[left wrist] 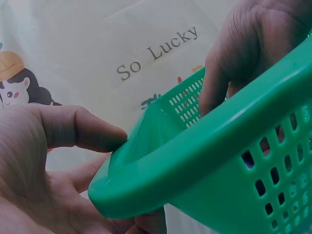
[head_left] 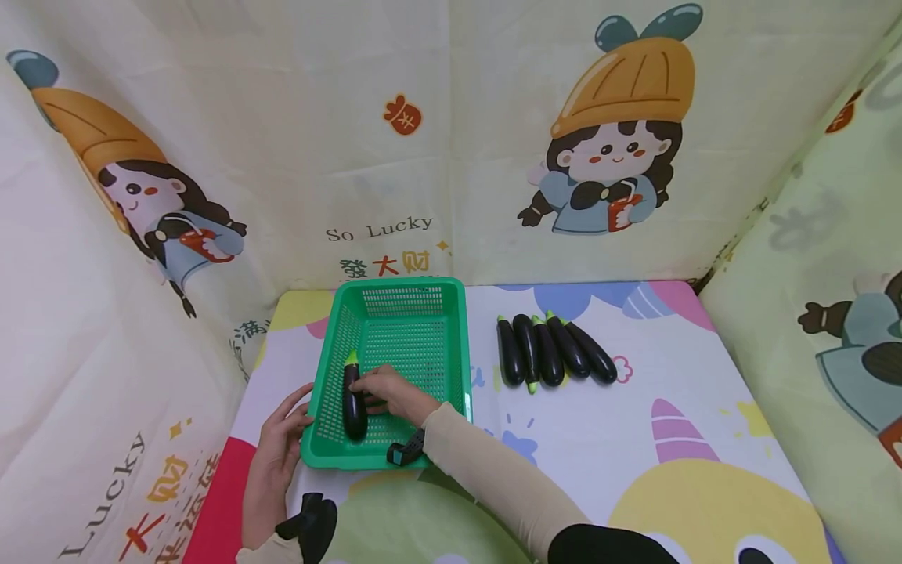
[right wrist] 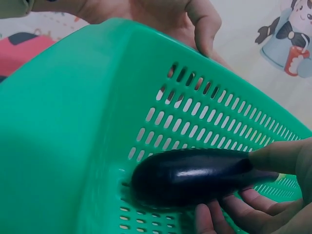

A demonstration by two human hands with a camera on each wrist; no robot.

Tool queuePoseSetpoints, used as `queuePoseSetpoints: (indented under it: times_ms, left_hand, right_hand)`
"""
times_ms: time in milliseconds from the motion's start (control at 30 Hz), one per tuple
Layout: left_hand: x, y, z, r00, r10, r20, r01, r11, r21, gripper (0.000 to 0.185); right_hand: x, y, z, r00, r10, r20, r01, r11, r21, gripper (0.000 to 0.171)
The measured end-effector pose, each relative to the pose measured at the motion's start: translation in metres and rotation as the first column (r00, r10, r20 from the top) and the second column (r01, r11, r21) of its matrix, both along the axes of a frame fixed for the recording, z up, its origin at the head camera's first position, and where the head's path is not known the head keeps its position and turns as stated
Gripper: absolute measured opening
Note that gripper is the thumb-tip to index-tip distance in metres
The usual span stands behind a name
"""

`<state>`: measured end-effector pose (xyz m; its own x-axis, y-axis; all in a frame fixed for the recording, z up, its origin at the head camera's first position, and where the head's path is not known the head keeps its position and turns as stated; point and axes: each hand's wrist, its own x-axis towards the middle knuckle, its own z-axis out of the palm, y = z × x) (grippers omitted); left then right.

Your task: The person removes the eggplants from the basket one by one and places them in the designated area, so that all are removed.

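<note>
The person wears a long beige sleeve [head_left: 493,470] on the right arm, close-fitting down to the wrist, with a patch of black clothing [head_left: 606,544] showing at its upper end. A black strap with a small black camera unit [head_left: 406,450] sits at the right wrist, and a bulkier black camera unit [head_left: 313,521] is strapped to the left wrist over a beige cuff [head_left: 271,552]. Both hands, the left hand [head_left: 278,439] and the right hand [head_left: 391,392], are bare, without gloves or rings.
</note>
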<state>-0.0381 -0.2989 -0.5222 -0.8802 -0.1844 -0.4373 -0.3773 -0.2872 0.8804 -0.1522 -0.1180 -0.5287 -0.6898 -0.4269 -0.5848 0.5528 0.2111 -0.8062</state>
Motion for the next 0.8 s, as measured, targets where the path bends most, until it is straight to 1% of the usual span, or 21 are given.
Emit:
queuePoseSetpoints:
  times_ms: [167, 400, 500, 633, 800]
  left_hand:
    - [-0.001, 0.0, -0.001, 0.999, 0.014, 0.028, -0.014, 1.0, 0.001, 0.053]
    - [0.001, 0.0, -0.002, 1.0, 0.007, 0.011, -0.007, 1.0, -0.001, 0.051]
    - [0.001, 0.0, -0.002, 1.0, 0.011, 0.021, -0.011, 1.0, -0.002, 0.053]
    - [-0.001, 0.0, -0.001, 0.999, 0.016, 0.04, -0.016, 1.0, -0.005, 0.056]
    - [-0.002, -0.001, 0.0, 0.998, 0.026, 0.065, -0.027, 1.0, 0.007, 0.055]
  right_hand:
    - [0.0, 0.002, 0.002, 1.0, -0.003, 0.003, 0.003, 1.0, -0.001, 0.012]
    - [-0.001, 0.006, 0.003, 1.0, -0.019, 0.02, 0.019, 1.0, -0.021, 0.013]
    - [-0.003, 0.007, 0.006, 0.999, -0.03, 0.028, 0.031, 0.999, -0.041, 0.011]
    - [-0.005, 0.009, 0.01, 0.999, -0.041, 0.033, 0.044, 0.996, -0.072, 0.014]
    - [-0.007, 0.014, 0.021, 1.0, -0.026, 0.012, 0.027, 0.996, -0.086, 0.02]
